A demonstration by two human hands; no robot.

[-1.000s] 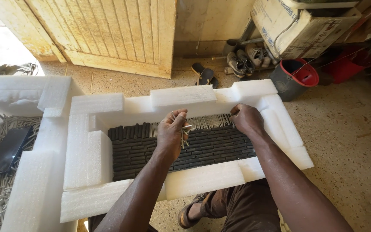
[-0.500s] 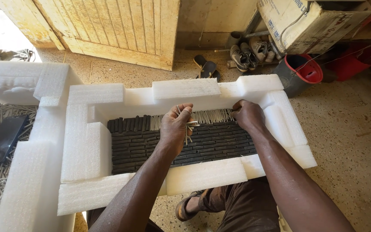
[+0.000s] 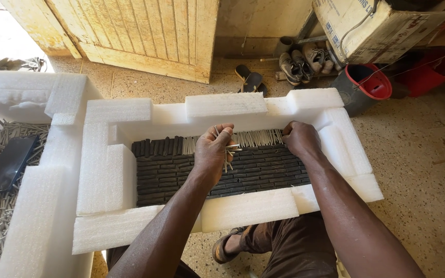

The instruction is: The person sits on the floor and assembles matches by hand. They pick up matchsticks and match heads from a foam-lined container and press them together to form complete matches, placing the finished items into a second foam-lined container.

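- One foam tray (image 3: 119, 180): dark sticks (image 3: 263, 172) layered inside, pale sticks (image 3: 256, 138) along far wall.
- Left hand (image 3: 215, 152) pinches few pale sticks.
- Right hand (image 3: 301, 139) fisted on pale row.

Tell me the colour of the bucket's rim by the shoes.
Red, on a dark grey bucket; the head view shows it.

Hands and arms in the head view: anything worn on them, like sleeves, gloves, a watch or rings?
Nothing worn shows. The left hand and right hand are bare, without gloves, and I can make out no rings. Both forearms are uncovered up to the picture's lower edge, with no sleeves, watch or wristbands.
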